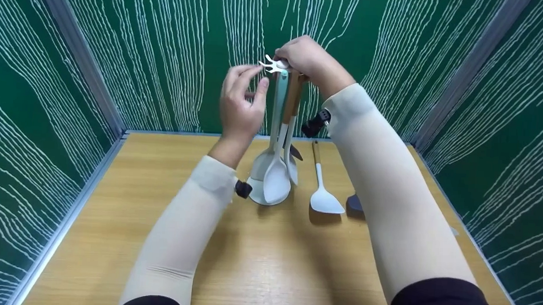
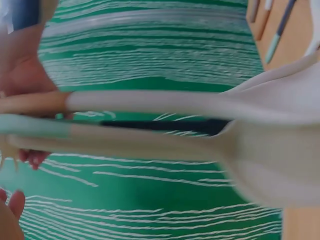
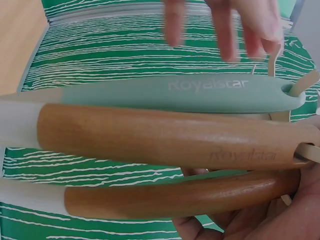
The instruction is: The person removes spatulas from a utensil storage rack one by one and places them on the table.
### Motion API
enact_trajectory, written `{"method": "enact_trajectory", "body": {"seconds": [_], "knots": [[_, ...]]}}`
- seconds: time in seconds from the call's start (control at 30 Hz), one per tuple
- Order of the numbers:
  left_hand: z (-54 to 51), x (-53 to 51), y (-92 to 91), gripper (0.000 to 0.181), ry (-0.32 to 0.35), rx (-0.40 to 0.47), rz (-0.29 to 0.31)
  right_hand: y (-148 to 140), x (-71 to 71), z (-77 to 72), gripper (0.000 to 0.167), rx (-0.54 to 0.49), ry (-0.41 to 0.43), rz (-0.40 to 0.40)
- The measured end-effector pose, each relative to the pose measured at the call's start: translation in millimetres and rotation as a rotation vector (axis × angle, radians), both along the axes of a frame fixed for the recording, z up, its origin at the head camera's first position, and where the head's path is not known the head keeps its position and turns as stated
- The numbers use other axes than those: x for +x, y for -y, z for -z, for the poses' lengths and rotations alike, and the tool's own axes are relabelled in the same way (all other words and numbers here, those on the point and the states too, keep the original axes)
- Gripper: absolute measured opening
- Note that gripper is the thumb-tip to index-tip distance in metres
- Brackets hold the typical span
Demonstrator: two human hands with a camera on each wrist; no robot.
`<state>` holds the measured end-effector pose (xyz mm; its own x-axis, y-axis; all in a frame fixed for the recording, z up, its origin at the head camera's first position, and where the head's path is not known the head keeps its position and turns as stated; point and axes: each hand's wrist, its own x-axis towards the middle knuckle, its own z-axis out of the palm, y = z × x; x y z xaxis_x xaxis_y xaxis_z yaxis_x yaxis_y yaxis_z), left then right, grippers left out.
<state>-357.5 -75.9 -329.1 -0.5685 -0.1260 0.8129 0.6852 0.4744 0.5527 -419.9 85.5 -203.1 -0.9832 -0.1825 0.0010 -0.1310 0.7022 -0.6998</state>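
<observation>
A white hook rack (image 1: 273,65) with curved prongs stands on a round white base (image 1: 270,198). From it hang a teal-handled utensil (image 1: 281,87) with a wide pale head, a white spoon (image 1: 277,180) with a wooden handle, and another wooden-handled white utensil (image 3: 175,195). A dark utensil head (image 1: 295,152) shows behind them. My right hand (image 1: 305,56) is at the top of the rack, its fingers curled round the upper end of the rear wooden handle; its grip is partly hidden. To the left, my left hand (image 1: 242,99) has its fingers spread beside the hooks, holding nothing.
A white spatula (image 1: 327,202) with a wooden handle lies on the wooden table (image 1: 160,221), right of the base. Beyond it, a grey-blue utensil head (image 1: 354,203) is partly covered by my right sleeve. Green, white-streaked walls (image 1: 157,53) enclose the back and sides.
</observation>
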Motion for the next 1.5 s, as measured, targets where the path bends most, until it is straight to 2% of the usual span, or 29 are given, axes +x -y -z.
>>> {"method": "enact_trajectory", "body": {"seconds": [0.1,0.2,0.3,0.37,0.53,0.67,0.83,1.23,1.5], "knots": [[15.9,0.1,-2.8,0.031,0.126,0.001,0.05,0,1.3,0.5,0.044,-0.007,-0.004,0.0],[28.5,0.0,-3.9,0.031,0.294,-0.045,0.155,2,2.6,1.0,0.044,-0.011,-0.001,-0.002],[37.3,0.4,-2.9,0.033,0.414,-0.09,0.234,4,3.6,0.9,0.044,-0.028,0.016,-0.006],[41.2,1.5,-0.9,0.034,0.469,-0.109,0.261,6,4.1,0.8,0.045,-0.036,0.022,-0.019],[44.3,5.7,6.8,0.033,0.562,-0.16,0.281,9,4.8,0.1,0.044,-0.057,0.022,-0.035],[43.9,8.6,10.6,0.029,0.56,-0.205,0.277,8,4.8,-0.2,0.044,-0.062,0.028,-0.024],[41.3,12.1,10.1,0.027,0.502,-0.234,0.245,7,4.1,-0.1,0.044,-0.067,0.038,-0.022],[42.2,15.2,8.9,0.026,0.37,-0.261,0.224,1,4.9,-1.2,0.045,-0.051,0.018,-0.005],[41.8,19.5,10.9,0.026,0.364,-0.279,0.228,-1,4.6,-2.4,0.044,-0.054,0.036,0.011]]}}
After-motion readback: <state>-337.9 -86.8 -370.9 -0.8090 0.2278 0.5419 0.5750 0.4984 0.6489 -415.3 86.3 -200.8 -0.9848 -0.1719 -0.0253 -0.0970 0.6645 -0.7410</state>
